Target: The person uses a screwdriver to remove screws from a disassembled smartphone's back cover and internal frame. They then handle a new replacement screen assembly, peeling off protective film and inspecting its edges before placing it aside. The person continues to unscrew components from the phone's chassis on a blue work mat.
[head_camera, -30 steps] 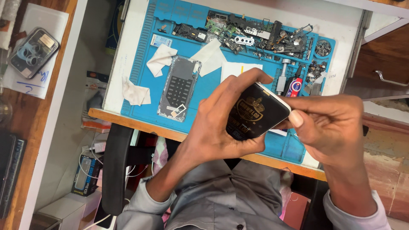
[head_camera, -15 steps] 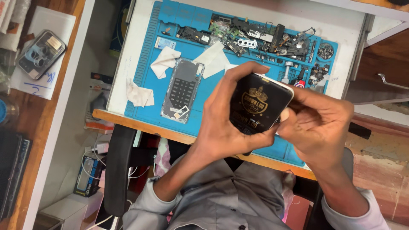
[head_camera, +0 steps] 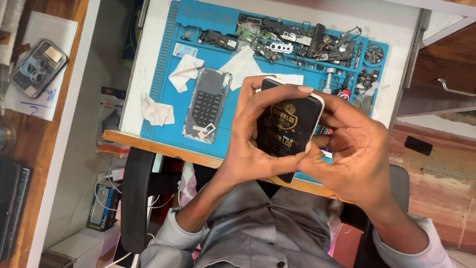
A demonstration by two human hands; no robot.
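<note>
I've got the black phone screen (head_camera: 289,130) clamped between my left hand (head_camera: 250,144) and right hand (head_camera: 354,156) — both grips clenched on it — held up above the blue mat (head_camera: 168,69) on the tabletop (head_camera: 144,49).

Even, bright, diffuse light, no hard shadows. Soft shadow under both hands on the blue mat (head_camera: 163,74); dim under the desk edge at left near the chair. Faint sheen, no strong glare, on the glossy black phone screen (head_camera: 287,134). Frame mostly sharp; small parts at far edge of the mat slightly soft. Mild wide-angle bending at left and right edges.
</note>
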